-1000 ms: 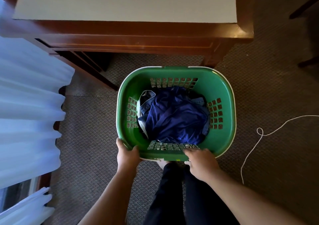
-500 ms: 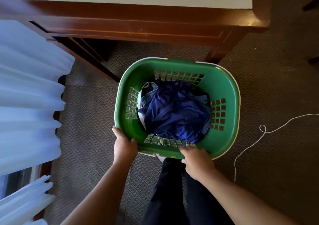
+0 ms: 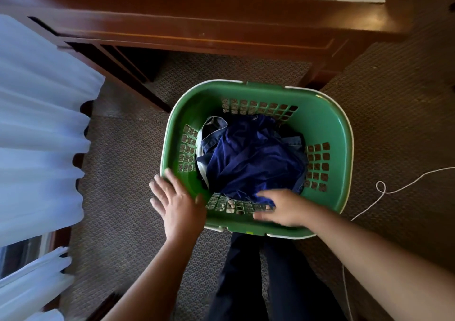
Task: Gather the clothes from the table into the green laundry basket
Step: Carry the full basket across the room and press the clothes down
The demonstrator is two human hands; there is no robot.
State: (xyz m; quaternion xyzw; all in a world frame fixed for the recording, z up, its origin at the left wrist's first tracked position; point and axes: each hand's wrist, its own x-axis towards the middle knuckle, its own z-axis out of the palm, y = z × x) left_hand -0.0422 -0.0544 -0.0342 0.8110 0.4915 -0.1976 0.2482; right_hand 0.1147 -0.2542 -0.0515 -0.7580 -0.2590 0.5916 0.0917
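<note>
Head view, looking down. One green laundry basket (image 3: 327, 124) is shown standing on the carpet (image 3: 123, 173) just in front of the wooden bench (image 3: 197, 25). The clothes (image 3: 251, 163) are seen heaped in the bottom of the basket, well below its rim. At least two garments can be counted: a smooth dark-blue piece on top and a denim piece (image 3: 211, 136) showing at its edges. A fuller count is prevented by the overlap.

Two hands are shown. The left hand (image 3: 177, 202) is held wide, fingers spread, against the outside of the near left corner of the basket, and nothing is gripped by it. The right hand (image 3: 285, 207) is blurred. It is placed over the near wall with its fingers apparently extended toward the blue cloth, and nothing is seen to be held.

The clothes are judged to be soft, limp and light, with the denim somewhat stiffer and heavier, so any bunched fold can be taken up. The basket is judged to be rigid, light plastic that is best lifted by the rolled rim at two opposite sides. A white curtain (image 3: 37, 148) is visible at the left.
</note>
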